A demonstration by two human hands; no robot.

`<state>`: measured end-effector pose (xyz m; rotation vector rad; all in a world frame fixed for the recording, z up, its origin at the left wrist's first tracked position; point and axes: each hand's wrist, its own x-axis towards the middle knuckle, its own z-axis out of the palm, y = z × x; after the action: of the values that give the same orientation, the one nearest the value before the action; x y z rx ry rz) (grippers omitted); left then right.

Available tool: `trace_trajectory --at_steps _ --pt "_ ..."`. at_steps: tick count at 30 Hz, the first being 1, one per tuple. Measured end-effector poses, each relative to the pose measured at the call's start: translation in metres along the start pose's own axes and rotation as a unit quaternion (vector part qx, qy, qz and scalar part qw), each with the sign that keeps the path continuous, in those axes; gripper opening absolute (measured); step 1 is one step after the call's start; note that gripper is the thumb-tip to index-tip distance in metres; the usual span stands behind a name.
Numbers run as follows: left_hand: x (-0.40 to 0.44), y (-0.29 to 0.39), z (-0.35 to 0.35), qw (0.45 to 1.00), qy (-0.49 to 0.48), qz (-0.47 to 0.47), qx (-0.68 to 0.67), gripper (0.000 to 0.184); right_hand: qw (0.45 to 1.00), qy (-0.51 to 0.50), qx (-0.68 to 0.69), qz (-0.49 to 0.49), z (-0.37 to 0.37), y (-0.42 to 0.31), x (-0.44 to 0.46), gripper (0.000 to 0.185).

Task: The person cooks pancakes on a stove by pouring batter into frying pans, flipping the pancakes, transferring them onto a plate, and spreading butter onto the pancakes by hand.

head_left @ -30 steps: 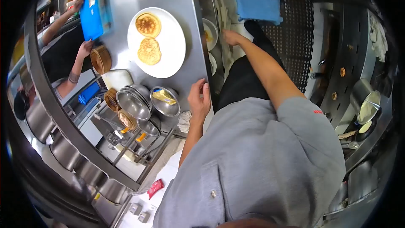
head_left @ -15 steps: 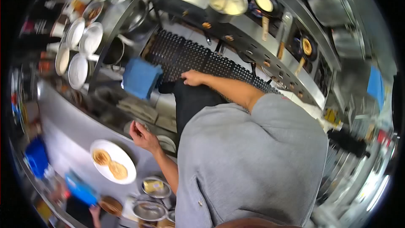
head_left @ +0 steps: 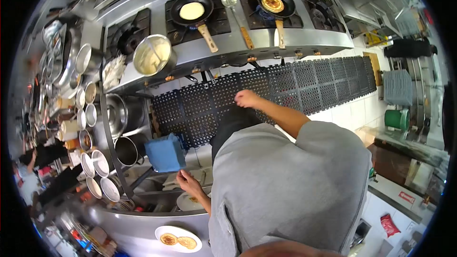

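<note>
My left hand (head_left: 189,183) hangs beside the metal counter, just below a blue box-like bin (head_left: 165,153); its fingers are loosely bent with nothing visible in them. My right hand (head_left: 247,99) is over the black rubber mat (head_left: 304,83), fingers curled in and slightly blurred, with no object showing. On the stove, a black pan (head_left: 208,5) holds a pale pancake (head_left: 192,11), and a second pan (head_left: 289,5) holds a browned pancake (head_left: 273,4). A spoon (head_left: 236,16) with a wooden handle lies between them. A white oval plate (head_left: 162,230) carries two browned pancakes.
A pot of batter (head_left: 166,64) stands at the stove's front left. White bowls (head_left: 101,163) and a dark pot (head_left: 126,151) are at left. The steel counter (head_left: 138,226) runs below, and a green bin (head_left: 396,119) stands at right.
My view has turned toward the stove, bringing both pans fully into sight. The plate now appears lower in view. My left hand appears nearer the blue bin; both hands still show no held object.
</note>
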<state>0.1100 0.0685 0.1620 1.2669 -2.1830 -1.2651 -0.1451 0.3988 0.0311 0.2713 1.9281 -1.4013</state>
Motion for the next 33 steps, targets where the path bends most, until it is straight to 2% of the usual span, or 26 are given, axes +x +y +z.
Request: trace_trajectory --at_steps 2,3,4,5,6,7,8,10,11,12,14,15,17,18,20,21,24,26,28,29,30,31,32,33 --pt "-0.007 -0.002 0.013 0.999 -0.009 -0.006 0.036 0.033 0.976 0.031 0.214 -0.001 -0.089 0.046 0.005 0.020" --pt "-0.008 -0.008 0.022 0.999 -0.016 -0.042 0.002 0.032 0.899 -0.002 0.438 -0.013 -0.144 0.093 0.025 0.014" --pt "-0.009 -0.013 0.030 0.999 -0.019 -0.037 0.007 0.032 0.921 0.277 0.271 -0.030 -0.164 0.061 -0.001 0.018" --pt "-0.008 -0.018 0.039 0.997 -0.034 -0.071 -0.014 0.032 0.874 0.393 0.286 0.015 -0.192 0.022 -0.011 0.024" --pt "-0.005 -0.024 0.051 0.993 -0.047 -0.104 -0.035 0.032 0.834 0.461 0.302 -0.031 -0.211 -0.015 -0.018 0.028" --pt "-0.001 -0.030 0.063 0.994 -0.061 -0.084 -0.027 0.033 0.844 0.401 0.339 -0.107 -0.230 -0.035 -0.022 0.026" --pt "0.002 -0.021 0.072 0.995 -0.064 -0.078 -0.022 0.033 0.852 0.373 0.348 -0.117 -0.241 -0.057 -0.015 0.024" --pt "0.004 0.009 0.102 0.989 -0.132 -0.066 0.007 0.033 0.860 0.296 0.380 -0.169 -0.248 -0.086 0.005 0.023" --pt "0.003 0.036 0.114 0.984 -0.173 -0.044 0.016 0.033 0.894 0.237 0.356 -0.133 -0.251 -0.090 0.016 0.022" --pt "0.004 0.046 0.127 0.984 -0.174 -0.041 0.020 0.033 0.898 0.209 0.373 -0.105 -0.243 -0.101 0.015 0.019" --pt "0.013 0.065 0.147 0.981 -0.194 0.020 0.001 0.032 0.909 0.029 0.397 -0.122 -0.248 -0.099 0.005 0.017" --pt "0.013 0.084 0.153 0.980 -0.195 0.024 0.026 0.031 0.908 0.026 0.398 -0.128 -0.252 -0.100 0.007 0.017" --pt "0.012 0.114 0.170 0.979 -0.200 0.036 0.021 0.030 0.881 0.162 0.430 -0.116 -0.260 -0.084 0.013 0.017" --pt "0.009 0.122 0.179 0.977 -0.208 0.043 0.018 0.030 0.880 0.165 0.431 -0.111 -0.265 -0.080 0.010 0.017" --pt "0.011 0.139 0.202 0.973 -0.224 0.057 0.011 0.028 0.928 -0.018 0.362 -0.087 -0.270 -0.093 0.016 0.014" --pt "0.011 0.155 0.216 0.963 -0.256 0.088 -0.006 0.027 0.882 0.055 0.464 -0.065 -0.265 -0.102 0.019 0.011" --pt "0.013 0.224 0.257 0.926 -0.350 0.137 -0.036 0.028 0.879 0.067 0.458 -0.118 -0.272 -0.108 0.014 0.010" --pt "0.013 0.286 0.279 0.893 -0.378 0.242 0.007 0.030 0.903 0.094 0.404 -0.108 -0.276 -0.128 -0.026 0.011" --pt "0.008 0.336 0.308 0.895 -0.367 0.250 -0.041 0.025 0.965 0.155 0.161 -0.138 -0.272 -0.145 -0.061 0.015" --pt "0.005 0.364 0.321 0.877 -0.373 0.294 -0.071 0.026 0.970 0.200 0.055 -0.123 -0.270 -0.158 -0.072 0.020" --pt "0.003 0.390 0.330 0.859 -0.375 0.335 -0.099 0.026 0.972 0.190 0.042 -0.129 -0.269 -0.168 -0.079 0.020" --pt "0.000 0.413 0.340 0.858 -0.395 0.290 -0.157 0.028 0.939 0.263 -0.112 -0.191 -0.268 -0.178 -0.085 0.022" --pt "-0.001 0.435 0.350 0.851 -0.410 0.247 -0.216 0.029 0.872 0.329 -0.259 -0.253 -0.265 -0.194 -0.092 0.024" --pt "0.000 0.453 0.359 0.834 -0.411 0.202 -0.308 0.030 0.869 0.320 -0.308 -0.217 -0.258 -0.225 -0.116 0.024"
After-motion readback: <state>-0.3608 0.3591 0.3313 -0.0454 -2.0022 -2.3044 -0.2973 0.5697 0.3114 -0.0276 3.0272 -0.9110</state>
